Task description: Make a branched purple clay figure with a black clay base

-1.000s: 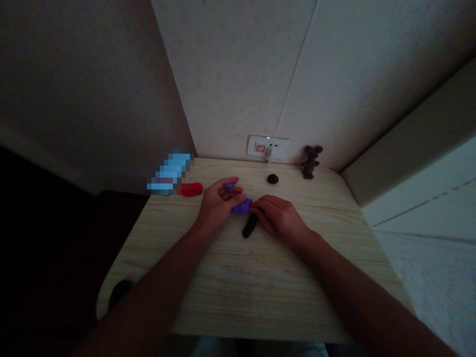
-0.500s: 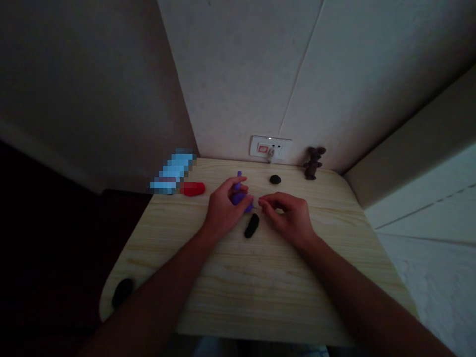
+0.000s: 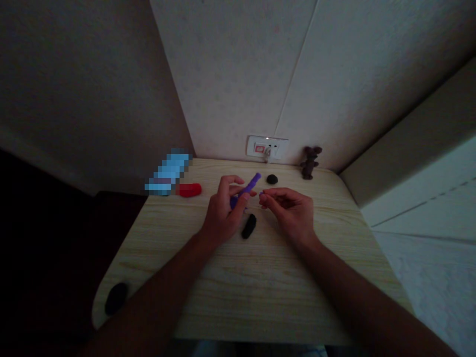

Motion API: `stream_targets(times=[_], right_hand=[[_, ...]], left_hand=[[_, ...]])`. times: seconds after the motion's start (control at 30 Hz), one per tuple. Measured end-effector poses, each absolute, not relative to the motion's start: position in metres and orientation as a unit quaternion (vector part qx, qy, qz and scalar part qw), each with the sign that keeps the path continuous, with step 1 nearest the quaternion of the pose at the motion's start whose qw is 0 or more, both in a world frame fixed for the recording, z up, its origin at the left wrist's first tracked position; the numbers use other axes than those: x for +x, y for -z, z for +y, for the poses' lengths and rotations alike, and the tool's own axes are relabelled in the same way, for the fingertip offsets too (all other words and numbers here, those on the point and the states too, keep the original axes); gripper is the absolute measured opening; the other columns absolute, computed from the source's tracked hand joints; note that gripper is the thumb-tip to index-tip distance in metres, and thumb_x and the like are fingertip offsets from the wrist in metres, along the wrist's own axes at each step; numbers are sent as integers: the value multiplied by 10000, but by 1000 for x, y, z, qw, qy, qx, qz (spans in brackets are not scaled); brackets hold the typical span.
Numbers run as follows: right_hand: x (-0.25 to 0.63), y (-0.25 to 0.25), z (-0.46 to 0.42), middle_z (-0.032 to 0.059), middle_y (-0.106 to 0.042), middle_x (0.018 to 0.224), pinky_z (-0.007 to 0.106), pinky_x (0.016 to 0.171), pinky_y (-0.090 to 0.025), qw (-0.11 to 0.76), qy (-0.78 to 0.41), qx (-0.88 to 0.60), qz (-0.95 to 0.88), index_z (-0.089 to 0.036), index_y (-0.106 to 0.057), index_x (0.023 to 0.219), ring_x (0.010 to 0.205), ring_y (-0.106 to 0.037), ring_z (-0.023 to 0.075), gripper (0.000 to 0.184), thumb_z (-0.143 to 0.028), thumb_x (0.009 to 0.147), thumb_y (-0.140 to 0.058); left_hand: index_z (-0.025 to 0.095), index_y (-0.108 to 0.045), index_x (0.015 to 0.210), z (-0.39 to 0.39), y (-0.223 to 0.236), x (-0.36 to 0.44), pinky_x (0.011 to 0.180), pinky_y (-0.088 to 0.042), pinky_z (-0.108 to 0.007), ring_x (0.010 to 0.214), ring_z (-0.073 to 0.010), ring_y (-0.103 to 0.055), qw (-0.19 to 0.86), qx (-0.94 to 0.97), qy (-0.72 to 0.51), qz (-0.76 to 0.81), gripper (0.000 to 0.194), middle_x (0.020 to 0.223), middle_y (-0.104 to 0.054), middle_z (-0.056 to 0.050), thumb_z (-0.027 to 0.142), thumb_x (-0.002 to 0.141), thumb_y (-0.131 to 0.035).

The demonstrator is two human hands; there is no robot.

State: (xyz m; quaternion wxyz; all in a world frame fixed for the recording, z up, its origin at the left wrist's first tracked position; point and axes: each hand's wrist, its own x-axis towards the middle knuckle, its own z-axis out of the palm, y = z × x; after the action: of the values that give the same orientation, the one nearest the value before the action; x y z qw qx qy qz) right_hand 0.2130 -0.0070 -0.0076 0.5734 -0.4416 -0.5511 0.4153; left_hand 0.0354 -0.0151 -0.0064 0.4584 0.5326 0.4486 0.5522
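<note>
In the head view, the left hand (image 3: pixel 224 210) clasps the purple figure (image 3: pixel 250 187) at the centre of the frame. Just right of it, the right hand (image 3: pixel 292 210) pinches a small purple bit (image 3: pixel 262 196). The hands are apart, above the black piece (image 3: pixel 249 226).

legible text: none | wall socket plate (image 3: pixel 281 148): reddish square mark (image 3: pixel 259 148), unreadable | pixelated blue item (image 3: pixel 171 169): unreadable

Figurine (image 3: pixel 309 163) on table (image 3: pixel 230 292) (back right)
</note>
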Motion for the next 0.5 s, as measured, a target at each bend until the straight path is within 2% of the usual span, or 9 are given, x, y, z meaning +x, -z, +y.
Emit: stream_targets(times=[0.13,0.27,0.5], right_hand=[[210,5,-10,37,-813,785,317,632,-655,579,-421,-429,-551,-226,-818,852,644,-744,176,162,-342,775,-900],[208,6,-10,33,-799,781,307,611,-635,588,-408,-424,-555,-225,-795,841,635,-718,168,179,-363,783,-893],[209,6,-9,18,-753,720,271,549,-567,584,-393,-438,-559,-218,-744,795,568,-644,137,251,-406,767,-908]], left_hand=[[243,-586,1258,-17,5,40,959,-532,-360,1040,-232,-762,367,649,-505,435,290,1115,-811,-78,294,984,-663],[226,-648,1196,-17,2,42,1034,-518,-396,1154,-263,-740,346,670,-491,437,213,1213,-787,-110,284,992,-637],[238,-690,1149,-18,0,41,1023,-523,-398,1138,-274,-732,349,675,-493,423,206,1170,-785,-93,272,947,-673]])
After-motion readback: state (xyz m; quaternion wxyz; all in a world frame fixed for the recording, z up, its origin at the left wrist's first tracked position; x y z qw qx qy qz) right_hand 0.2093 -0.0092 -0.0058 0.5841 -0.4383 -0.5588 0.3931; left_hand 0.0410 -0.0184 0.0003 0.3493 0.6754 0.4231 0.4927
